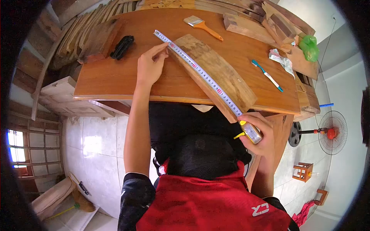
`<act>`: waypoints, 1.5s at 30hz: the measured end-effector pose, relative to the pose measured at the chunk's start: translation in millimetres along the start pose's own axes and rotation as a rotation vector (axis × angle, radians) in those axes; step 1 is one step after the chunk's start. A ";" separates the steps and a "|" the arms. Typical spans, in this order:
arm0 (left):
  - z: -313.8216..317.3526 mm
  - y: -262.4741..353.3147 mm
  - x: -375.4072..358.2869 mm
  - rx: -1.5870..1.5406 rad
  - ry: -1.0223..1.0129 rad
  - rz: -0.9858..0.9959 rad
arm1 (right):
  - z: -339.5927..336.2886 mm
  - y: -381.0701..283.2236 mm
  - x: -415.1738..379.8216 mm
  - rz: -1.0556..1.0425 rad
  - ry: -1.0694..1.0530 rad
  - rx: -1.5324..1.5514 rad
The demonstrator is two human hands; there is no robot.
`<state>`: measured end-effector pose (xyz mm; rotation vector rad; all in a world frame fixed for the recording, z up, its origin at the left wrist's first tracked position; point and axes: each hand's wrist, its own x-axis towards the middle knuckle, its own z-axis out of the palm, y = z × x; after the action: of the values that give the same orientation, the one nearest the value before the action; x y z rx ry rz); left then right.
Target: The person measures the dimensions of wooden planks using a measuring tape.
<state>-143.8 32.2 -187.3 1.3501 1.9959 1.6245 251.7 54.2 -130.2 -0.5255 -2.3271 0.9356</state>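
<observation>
A wooden board (217,69) with a slightly curved edge lies slantwise on the table, its near end jutting past the front edge. Along its left side runs the pulled-out blade of a tape measure (252,133), the tip of the blade reaching past the board's far end. My right hand (262,133) is closed around the yellow and clear tape case at the near end. At the far end, the thumb and index finger of my left hand (151,65) come together at the blade's edge, beside the board's corner.
On the wooden table (115,82) lie a paintbrush (202,27), a black object (122,47), a teal and white pen-like tool (268,76) and a crumpled wrapper (281,61). Wood blocks (250,29) and a green bag (309,48) sit right. A fan (332,133) stands beyond.
</observation>
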 end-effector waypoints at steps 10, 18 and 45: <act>1.8 -0.3 0.3 -0.089 0.055 -0.022 | 0.2 0.2 1.5 -0.018 -0.013 -0.014; 2.4 -1.2 1.5 -0.148 0.065 -0.043 | -0.2 1.4 1.6 -0.019 -0.026 -0.026; 0.5 3.6 -0.9 -0.114 0.025 -0.055 | 1.6 -3.4 0.6 -0.032 -0.051 -0.006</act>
<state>-141.2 31.7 -184.6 1.2300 1.9055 1.7102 249.8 51.5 -128.5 -0.4707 -2.3778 0.9374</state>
